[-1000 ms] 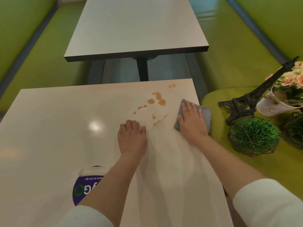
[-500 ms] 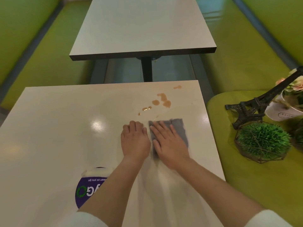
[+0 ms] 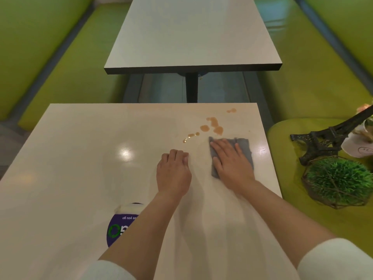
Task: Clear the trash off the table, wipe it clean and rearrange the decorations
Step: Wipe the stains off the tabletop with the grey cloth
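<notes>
A grey cloth (image 3: 243, 145) lies flat on the cream table (image 3: 80, 158), near its right edge. My right hand (image 3: 232, 164) presses it down with straight, spread fingers. Just beyond the cloth are several brown liquid spots (image 3: 214, 126). My left hand (image 3: 173, 173) rests on the tabletop to the left of the cloth, fingers bent at the tips, holding nothing. On the green bench to the right stand a black Eiffel Tower model (image 3: 323, 138), a green moss ball in a wire frame (image 3: 337, 180) and a white flower pot (image 3: 357, 146).
A purple and white sticker (image 3: 119, 225) sits on the table near my left forearm. A second table (image 3: 191, 33) stands beyond, across a gap. Green benches (image 3: 314, 81) run along both sides.
My right hand has slid the cloth from beside my left hand to the right and a little farther away, up to the brown spots. The nearest spots are gone. My left hand stayed put.
</notes>
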Available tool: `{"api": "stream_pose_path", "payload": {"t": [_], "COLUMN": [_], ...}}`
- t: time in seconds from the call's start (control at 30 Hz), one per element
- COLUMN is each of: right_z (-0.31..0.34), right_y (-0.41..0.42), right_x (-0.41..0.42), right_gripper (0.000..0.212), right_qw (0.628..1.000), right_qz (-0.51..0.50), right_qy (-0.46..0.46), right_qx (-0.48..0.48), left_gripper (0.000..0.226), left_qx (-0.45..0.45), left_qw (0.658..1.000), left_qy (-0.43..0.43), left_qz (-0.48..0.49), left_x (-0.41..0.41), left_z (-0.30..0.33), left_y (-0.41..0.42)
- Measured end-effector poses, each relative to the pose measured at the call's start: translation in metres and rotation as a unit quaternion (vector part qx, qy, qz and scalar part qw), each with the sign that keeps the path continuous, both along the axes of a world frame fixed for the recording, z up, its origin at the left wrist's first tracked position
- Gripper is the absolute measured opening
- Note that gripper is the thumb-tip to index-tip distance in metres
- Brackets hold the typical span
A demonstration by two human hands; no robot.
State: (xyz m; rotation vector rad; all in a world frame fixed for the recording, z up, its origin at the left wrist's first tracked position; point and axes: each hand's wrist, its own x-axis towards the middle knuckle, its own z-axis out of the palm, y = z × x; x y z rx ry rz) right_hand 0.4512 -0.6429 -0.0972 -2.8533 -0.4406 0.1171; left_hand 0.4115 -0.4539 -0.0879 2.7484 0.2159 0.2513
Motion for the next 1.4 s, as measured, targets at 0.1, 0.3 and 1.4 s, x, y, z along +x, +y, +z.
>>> {"api": "stream_pose_path", "payload": {"t": [0.1, 0.3, 1.4], "right_z": [0.002, 0.003, -0.005], "right_y": [0.030, 0.012, -0.040], "right_x": [-0.002, -0.020, 0.030], "right_gripper": [0.064, 0.061, 0.073], "right_qw": [0.999, 0.996, 0.996], "right_qz": [-0.035, 0.086, -0.073], "right_qy": [0.016, 0.014, -0.025], "right_qx": [0.001, 0.019, -0.033], "left_gripper": [0.039, 0.021, 0.011], "left_qx": [0.007, 0.023, 0.096], "left_qw": [1.000, 0.999, 0.988], "left_qy": [-0.022, -0.031, -0.112], "left_qz": [0.010, 0.024, -0.039], "left_x": [0.000, 0.000, 0.040], "left_z": [0.000, -0.003, 0.000], "left_y": [0.001, -0.001, -0.044]}}
